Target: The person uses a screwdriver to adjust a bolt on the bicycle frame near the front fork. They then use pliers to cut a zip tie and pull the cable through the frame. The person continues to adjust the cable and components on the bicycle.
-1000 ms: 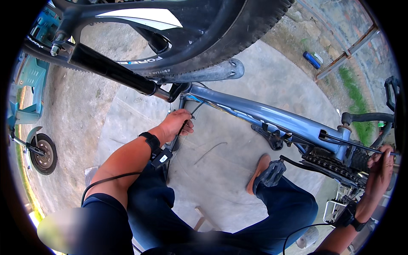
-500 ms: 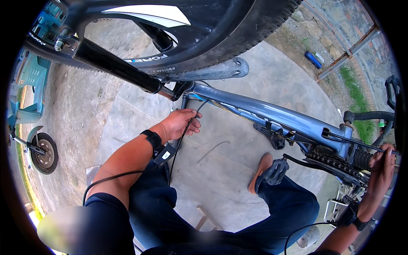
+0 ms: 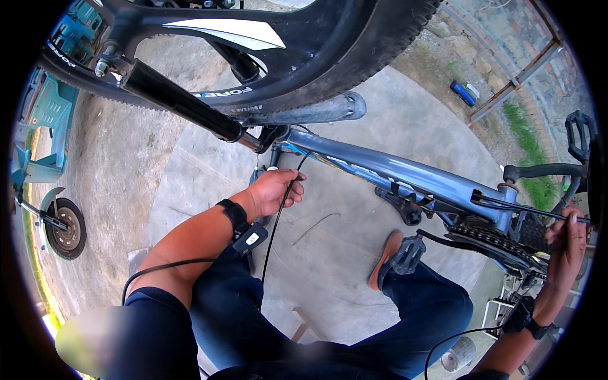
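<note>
A bicycle with a blue-grey frame (image 3: 405, 168) lies across my view, its front wheel (image 3: 373, 60) and black fork leg (image 3: 183, 101) at the upper left. Below the head of the frame, my left hand (image 3: 275, 191) pinches a thin black cable (image 3: 273, 234) that leaves the frame and hangs past my fingers toward my knee. At the far right, my right hand (image 3: 568, 237) has its fingers closed on black cables (image 3: 529, 210) coming out of a slot in the frame. Just left of that hand are the chain and chainring (image 3: 491, 239).
One pedal (image 3: 407, 255) sticks out by my right knee; another pedal (image 3: 579, 136) is at the far right. A loose thin wire (image 3: 316, 228) lies on the concrete. Metal bars (image 3: 516, 85) and a blue bottle (image 3: 462, 93) are at the upper right. A small wheel (image 3: 66, 229) stands left.
My view has shifted slightly, so the bicycle sits a little lower and further left. Both hands keep their holds; the cable below my left hand hangs straighter.
</note>
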A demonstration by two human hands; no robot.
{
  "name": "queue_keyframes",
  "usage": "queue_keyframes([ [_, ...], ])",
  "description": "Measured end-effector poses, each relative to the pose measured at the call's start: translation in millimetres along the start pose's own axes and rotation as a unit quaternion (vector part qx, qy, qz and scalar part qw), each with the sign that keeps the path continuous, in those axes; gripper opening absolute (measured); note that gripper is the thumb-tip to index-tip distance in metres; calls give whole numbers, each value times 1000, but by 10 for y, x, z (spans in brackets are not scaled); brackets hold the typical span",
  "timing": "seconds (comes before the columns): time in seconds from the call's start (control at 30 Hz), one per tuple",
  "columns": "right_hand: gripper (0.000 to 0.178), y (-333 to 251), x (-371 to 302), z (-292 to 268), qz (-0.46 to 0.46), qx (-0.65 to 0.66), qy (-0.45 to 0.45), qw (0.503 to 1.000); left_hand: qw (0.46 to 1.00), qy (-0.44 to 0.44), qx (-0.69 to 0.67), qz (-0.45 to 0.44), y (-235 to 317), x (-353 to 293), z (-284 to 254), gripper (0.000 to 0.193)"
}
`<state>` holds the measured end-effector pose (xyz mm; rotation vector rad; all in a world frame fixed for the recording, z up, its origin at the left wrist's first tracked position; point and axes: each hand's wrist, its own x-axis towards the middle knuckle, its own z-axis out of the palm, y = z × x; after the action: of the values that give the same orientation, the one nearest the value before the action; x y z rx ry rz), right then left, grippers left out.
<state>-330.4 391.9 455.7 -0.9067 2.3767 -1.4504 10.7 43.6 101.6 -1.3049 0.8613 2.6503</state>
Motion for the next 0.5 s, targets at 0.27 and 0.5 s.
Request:
queue_keyframes([
  [0.27,26,-204,-118,235,-22,18,-15,999,993,61,74,65,-37,74,-88,19],
  [0.5,25,-435,-213,172,-130,27,-82,988,950,94,269,129,226,269,116,22],
])
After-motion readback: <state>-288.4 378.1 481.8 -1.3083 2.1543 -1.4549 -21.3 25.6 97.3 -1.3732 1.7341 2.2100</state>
